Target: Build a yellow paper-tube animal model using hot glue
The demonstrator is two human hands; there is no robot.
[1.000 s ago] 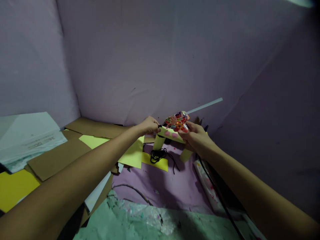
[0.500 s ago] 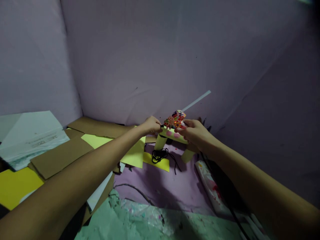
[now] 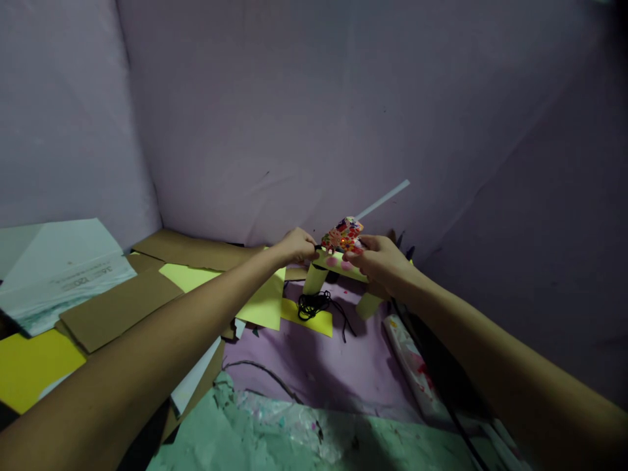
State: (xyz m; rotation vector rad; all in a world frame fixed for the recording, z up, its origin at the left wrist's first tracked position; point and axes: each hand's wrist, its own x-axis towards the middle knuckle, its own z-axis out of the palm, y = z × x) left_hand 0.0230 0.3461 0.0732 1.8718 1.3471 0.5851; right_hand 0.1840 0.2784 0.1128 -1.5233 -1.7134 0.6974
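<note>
My left hand (image 3: 300, 244) is closed at the left end of a yellow paper piece with pink spots (image 3: 338, 262), pinching something small and black. My right hand (image 3: 380, 255) has its thumb and fingers closed on a colorful floral-patterned piece (image 3: 345, 234) just above the spotted paper. A thin white strip (image 3: 385, 199) sticks out from the patterned piece toward the upper right. Below the hands, a tangle of black cord (image 3: 314, 305) lies on a yellow sheet (image 3: 321, 322).
Brown cardboard pieces (image 3: 120, 306), yellow sheets (image 3: 262, 304) and a printed white board (image 3: 63, 275) are piled at the left. A white package with red marks (image 3: 409, 360) lies at the right. Behind stands a purple wall (image 3: 255, 118); green covering (image 3: 235, 432) is in front.
The white strip and the patterned piece have shifted slightly left and down with my right hand. My left hand stays in place.
</note>
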